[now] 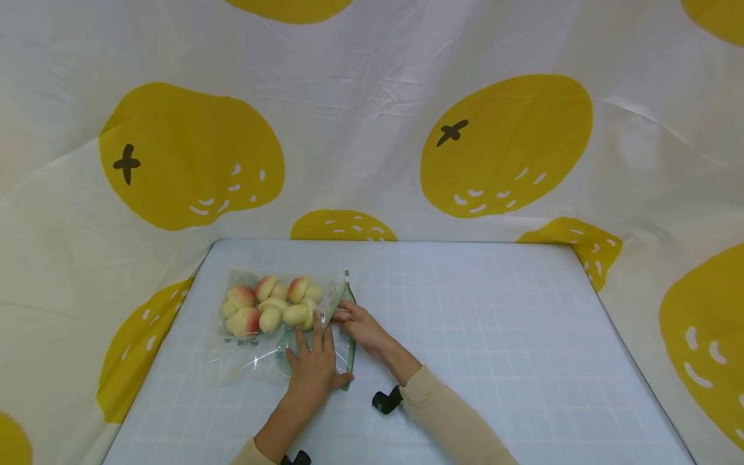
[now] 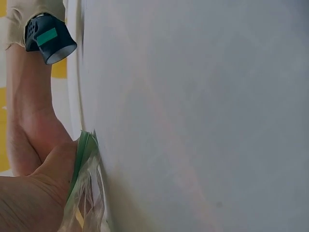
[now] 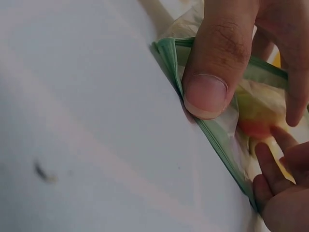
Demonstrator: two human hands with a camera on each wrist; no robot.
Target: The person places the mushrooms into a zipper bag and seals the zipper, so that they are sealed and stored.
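A clear zip bag (image 1: pixel 232 361) with a green zip edge lies on the table, its mouth facing right. Inside are several pale yellow mushroom-shaped pieces (image 1: pixel 270 318), some with red caps. My left hand (image 1: pixel 314 371) rests on the bag near its mouth, fingers spread, thumb by the zip edge. My right hand (image 1: pixel 366 332) is at the mouth. In the right wrist view its thumb (image 3: pixel 207 94) touches the green zip edge (image 3: pixel 222 145), thumb and fingers apart; some fingers are partly hidden. The left wrist view shows the bag's zip edge (image 2: pixel 86 150) beside my left hand (image 2: pixel 29 203).
A pale checked cloth covers the table (image 1: pixel 494 336). Behind it and along its sides hangs a white curtain (image 1: pixel 360 129) printed with big yellow fruit. A black wrist camera (image 1: pixel 386 400) sits by my right sleeve.
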